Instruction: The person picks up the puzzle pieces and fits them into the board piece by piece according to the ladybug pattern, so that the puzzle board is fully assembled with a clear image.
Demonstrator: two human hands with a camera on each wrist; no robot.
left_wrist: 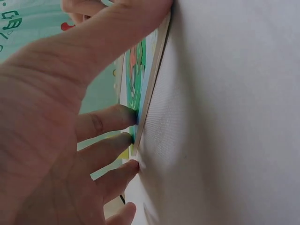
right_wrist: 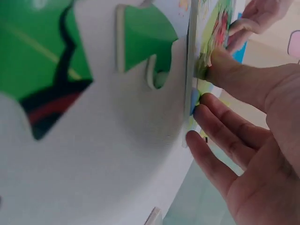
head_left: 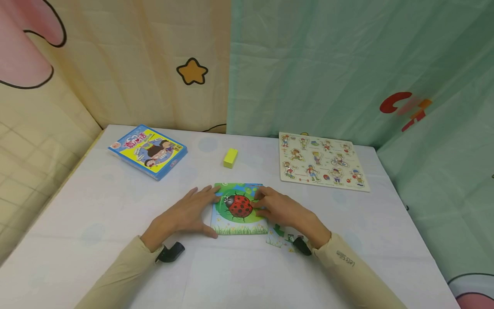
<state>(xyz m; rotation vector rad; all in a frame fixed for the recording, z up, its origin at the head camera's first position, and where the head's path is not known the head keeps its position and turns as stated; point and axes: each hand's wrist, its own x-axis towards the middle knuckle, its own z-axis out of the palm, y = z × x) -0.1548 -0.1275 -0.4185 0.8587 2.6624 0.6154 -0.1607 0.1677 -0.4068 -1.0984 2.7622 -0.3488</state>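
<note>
A square ladybug puzzle (head_left: 240,227) lies flat on the table, the red ladybug on green in its middle. At its left edge my left hand (head_left: 190,212) spreads its fingers, fingertips on the upper left border and thumb near the lower left corner. My right hand (head_left: 283,208) bends over the right side of the board and pinches a small green puzzle piece (right_wrist: 201,68), mostly hidden by the thumb. Loose puzzle pieces (head_left: 274,238) lie on the table below the right hand, partly covered by the wrist; a green loose piece (right_wrist: 145,35) shows large in the right wrist view.
A blue and yellow box (head_left: 154,150) lies at the back left. Behind the puzzle stands a small yellow block (head_left: 230,158). A wooden board with sports figures (head_left: 322,163) is at the back right. Curtains (head_left: 308,64) hang behind the white table (head_left: 193,274).
</note>
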